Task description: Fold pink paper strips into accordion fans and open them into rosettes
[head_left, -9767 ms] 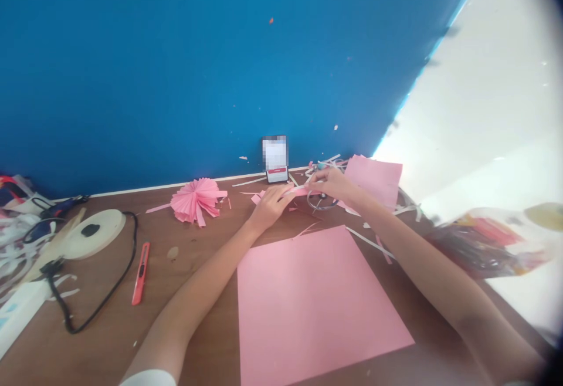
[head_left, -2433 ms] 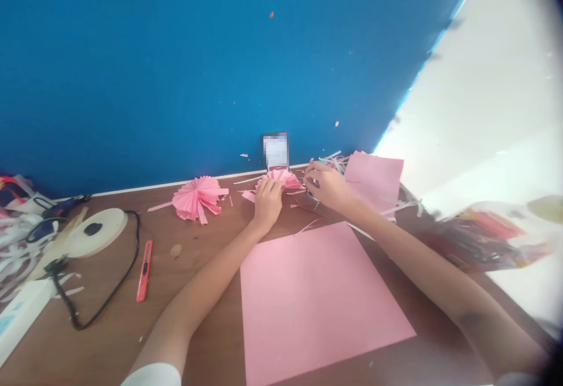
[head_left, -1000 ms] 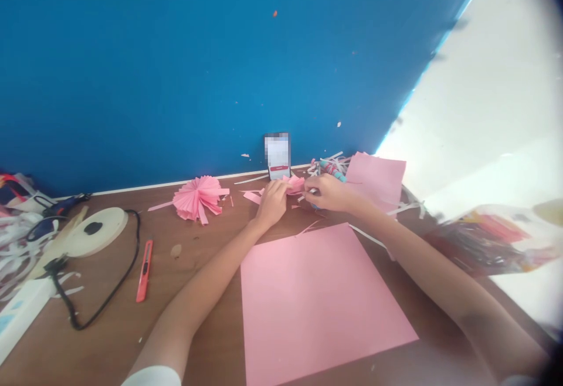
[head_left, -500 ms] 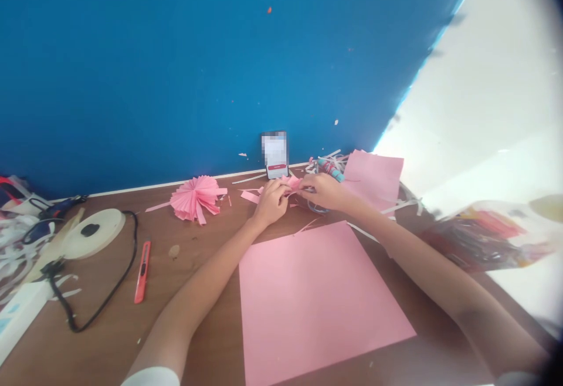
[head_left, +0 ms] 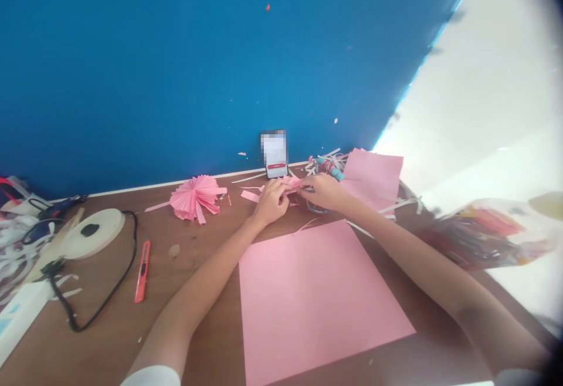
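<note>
Near the back of the brown table, my left hand [head_left: 271, 200] and my right hand [head_left: 321, 191] are close together, both with fingers pinched on a small piece of pink paper [head_left: 291, 182]. The fingers partly hide this paper, so its shape is unclear. Pink paper strips [head_left: 250, 196] lie just left of my left hand. A large sheet of pink paper [head_left: 316, 298] lies flat below my hands, between my forearms. To the left rests a pleated pink paper rosette [head_left: 196, 198] with strips sticking out of it.
A phone [head_left: 275, 154] leans against the blue wall behind my hands. On the left are a red box cutter [head_left: 142, 271], a white tape roll [head_left: 94, 234] and a black cable [head_left: 125, 280]. More pink sheets [head_left: 373, 175] and a bag of supplies [head_left: 488, 233] are at the right.
Both hands stay in nearly the same place on the small pink paper, with only slight finger movement. The other things have not moved.
</note>
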The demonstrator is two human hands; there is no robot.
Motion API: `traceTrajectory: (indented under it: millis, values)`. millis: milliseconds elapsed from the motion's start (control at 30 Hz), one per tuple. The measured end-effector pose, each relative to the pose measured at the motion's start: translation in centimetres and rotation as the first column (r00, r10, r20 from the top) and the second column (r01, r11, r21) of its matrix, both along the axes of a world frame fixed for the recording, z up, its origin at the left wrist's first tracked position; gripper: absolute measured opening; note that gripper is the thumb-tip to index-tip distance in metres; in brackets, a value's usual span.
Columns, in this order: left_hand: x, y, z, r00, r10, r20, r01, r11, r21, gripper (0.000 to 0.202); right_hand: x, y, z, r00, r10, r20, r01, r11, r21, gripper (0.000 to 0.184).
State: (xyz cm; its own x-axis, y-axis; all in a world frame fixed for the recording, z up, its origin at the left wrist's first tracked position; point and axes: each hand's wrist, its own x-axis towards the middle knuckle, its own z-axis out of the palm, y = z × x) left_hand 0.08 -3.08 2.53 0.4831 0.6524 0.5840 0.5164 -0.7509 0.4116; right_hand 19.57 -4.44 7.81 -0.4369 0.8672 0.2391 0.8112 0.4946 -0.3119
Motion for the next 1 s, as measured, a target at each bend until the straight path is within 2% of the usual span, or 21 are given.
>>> traceTrajectory:
  millis: [567,1000]
  values:
    - [0.06,0.03,-0.07,0.999,0.024,-0.037,-0.023,1.0,0.011,0.025,-0.24,-0.27,0.19,0.997,-0.036,0.074,0.038,0.999,-0.026,0.028]
    - [0.01,0.2,-0.2,0.999,0.007,-0.04,-0.007,1.0,-0.002,0.023,-0.45,-0.35,-0.23,0.991,-0.063,0.118,0.062,0.998,0.018,0.029]
